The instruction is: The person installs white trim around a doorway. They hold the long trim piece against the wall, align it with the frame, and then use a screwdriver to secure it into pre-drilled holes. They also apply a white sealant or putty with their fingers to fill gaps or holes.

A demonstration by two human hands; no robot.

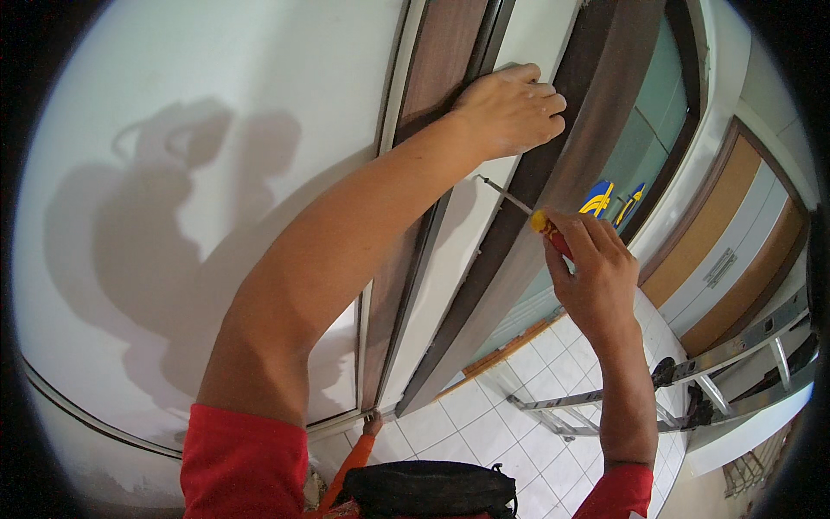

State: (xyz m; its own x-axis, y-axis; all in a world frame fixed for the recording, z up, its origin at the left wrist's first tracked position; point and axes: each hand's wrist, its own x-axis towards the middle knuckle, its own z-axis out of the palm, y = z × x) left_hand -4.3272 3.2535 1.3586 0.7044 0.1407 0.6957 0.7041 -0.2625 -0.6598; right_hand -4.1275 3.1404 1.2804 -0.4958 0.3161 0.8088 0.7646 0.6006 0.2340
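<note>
- Looking down from a height, the view takes in the person's red sleeves [246, 463] at the lower edge and a black bag [430, 489] at the waist, with an orange-sleeved arm [353, 463] of another person reaching up just below it.
- Right hand [596, 277]: closed in a firm wrap around the red-and-yellow handle of a screwdriver [543, 223]; the fingers curl fully over the grip, and only the yellow collar and slim metal shaft show beyond them.
- The screwdriver sits between the two hands, its shaft slanting up and left so that the tip meets the white door frame [471, 216] just below the left hand.
- Handling, as a judgement: the tool looks light and rigid; the thin shaft may skid off a screw head if tilted, so the thick handle is the place to hold, kept in line with the shaft.
- Left hand [510, 108]: fingers bent and pressed flat over the edge of the frame, bracing against it rather than enclosing any loose object.
- Dark brown door leaf [596, 121] with a greenish glass panel [653, 112] stands just right of the frame; a white wall [207, 173] carrying the person's shadow lies to the left.
- Farther below: white floor tiles [484, 424] and the metal rails of a ladder [692, 376].
</note>
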